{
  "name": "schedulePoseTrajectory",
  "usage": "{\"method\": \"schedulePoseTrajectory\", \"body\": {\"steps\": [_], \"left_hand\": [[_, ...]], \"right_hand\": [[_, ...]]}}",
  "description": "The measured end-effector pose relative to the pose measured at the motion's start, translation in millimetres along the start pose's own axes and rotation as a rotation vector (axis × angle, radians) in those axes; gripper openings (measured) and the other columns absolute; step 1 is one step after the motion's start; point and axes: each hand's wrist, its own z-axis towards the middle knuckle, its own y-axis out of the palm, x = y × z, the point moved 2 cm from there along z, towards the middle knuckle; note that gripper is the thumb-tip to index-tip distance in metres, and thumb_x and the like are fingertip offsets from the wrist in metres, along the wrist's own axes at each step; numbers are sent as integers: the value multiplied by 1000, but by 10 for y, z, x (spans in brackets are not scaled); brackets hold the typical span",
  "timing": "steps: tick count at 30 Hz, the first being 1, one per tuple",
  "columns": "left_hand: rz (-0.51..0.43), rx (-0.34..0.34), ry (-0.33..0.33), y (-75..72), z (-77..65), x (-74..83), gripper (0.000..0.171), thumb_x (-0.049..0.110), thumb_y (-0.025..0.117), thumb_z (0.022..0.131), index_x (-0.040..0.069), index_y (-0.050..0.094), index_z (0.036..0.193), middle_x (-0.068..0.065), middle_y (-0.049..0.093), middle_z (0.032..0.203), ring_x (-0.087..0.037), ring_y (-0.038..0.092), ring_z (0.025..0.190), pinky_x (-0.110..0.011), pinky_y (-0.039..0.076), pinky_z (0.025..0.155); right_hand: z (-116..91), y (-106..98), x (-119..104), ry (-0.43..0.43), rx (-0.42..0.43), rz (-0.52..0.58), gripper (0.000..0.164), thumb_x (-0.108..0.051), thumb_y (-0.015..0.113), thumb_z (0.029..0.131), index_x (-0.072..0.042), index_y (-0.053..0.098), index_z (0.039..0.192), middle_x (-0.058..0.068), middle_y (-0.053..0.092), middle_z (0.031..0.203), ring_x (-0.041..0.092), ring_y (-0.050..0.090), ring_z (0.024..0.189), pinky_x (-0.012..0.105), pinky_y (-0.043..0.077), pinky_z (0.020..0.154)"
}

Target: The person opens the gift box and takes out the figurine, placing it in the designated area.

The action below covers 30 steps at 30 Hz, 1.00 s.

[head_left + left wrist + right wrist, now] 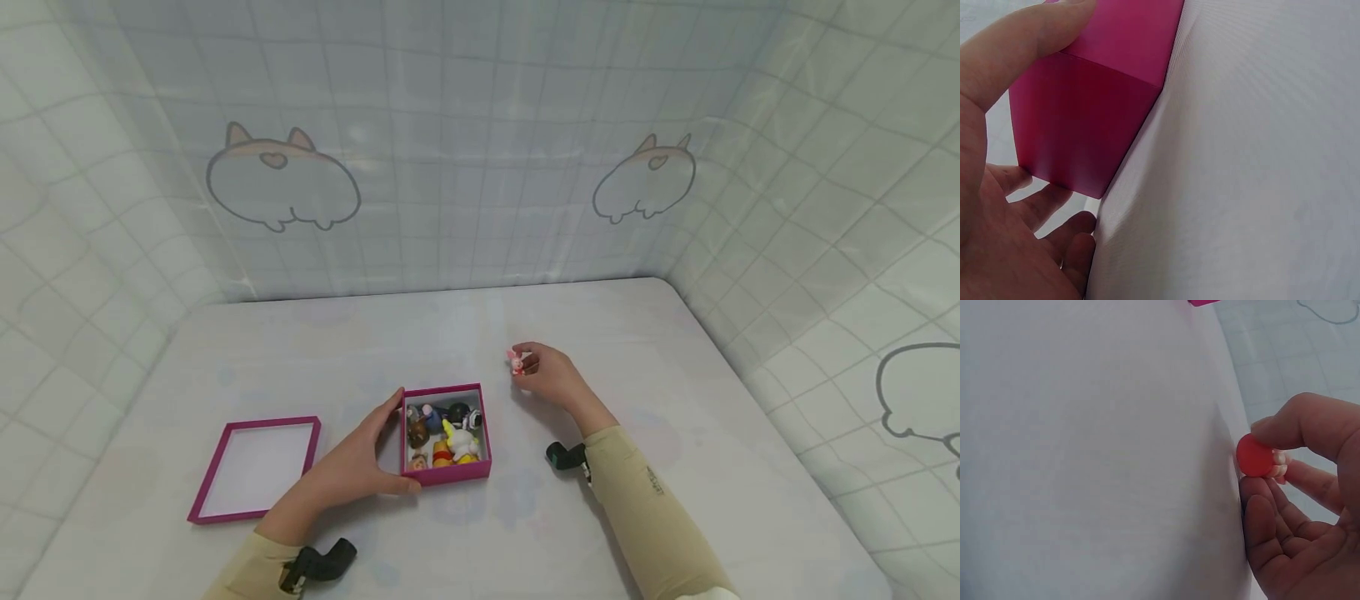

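Observation:
On the table a magenta box [448,477] stands without its lid, holding several small figurines, among them a white and yellow one [462,443], a red and yellow one [442,454] and a brown one [417,434]. My left hand [351,468] grips its left end, the thumb on the front side and fingertips at the back corner; the left wrist view shows the magenta walls [1085,125] close up. To the box's right, my right hand [553,375] pinches a small pink piglet figurine [516,363] between thumb and fingers. Its round red base [1254,456] faces the right wrist camera.
A lid [258,467] with a magenta rim and white inside lies left of the box, partly behind my left forearm. The white-covered table [420,342] meets grid-patterned curtains [480,183] at the back and sides. Black cameras [322,564] sit on both wrists.

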Motion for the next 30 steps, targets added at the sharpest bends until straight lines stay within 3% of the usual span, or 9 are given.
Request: {"method": "schedulePoseTrajectory", "body": {"steps": [8, 20, 30], "left_hand": [[4, 3, -5, 0, -15, 6, 133, 61, 89, 57, 33, 8, 159, -3, 16, 163, -30, 16, 148, -58, 25, 113], [-4, 4, -4, -7, -25, 9, 133, 59, 90, 57, 32, 9, 159, -1, 17, 163, -29, 17, 148, -58, 27, 112], [-8, 0, -3, -5, -27, 16, 132, 58, 90, 58, 33, 9, 159, -2, 16, 163, -29, 16, 148, -58, 27, 112]], "right_hand": [[30, -7, -49, 26, -54, -53, 53, -22, 76, 85, -13, 61, 135, 4, 65, 108, 19, 60, 92, 35, 53, 79], [40, 10, -13, 22, -67, -21, 44, -24, 75, 86, -14, 66, 128, 2, 64, 108, 21, 57, 97, 39, 51, 88], [-1, -68, 5, 10, -128, -5, 63, -31, 81, 83, -18, 57, 139, 3, 62, 116, 21, 58, 104, 40, 52, 87]]}}
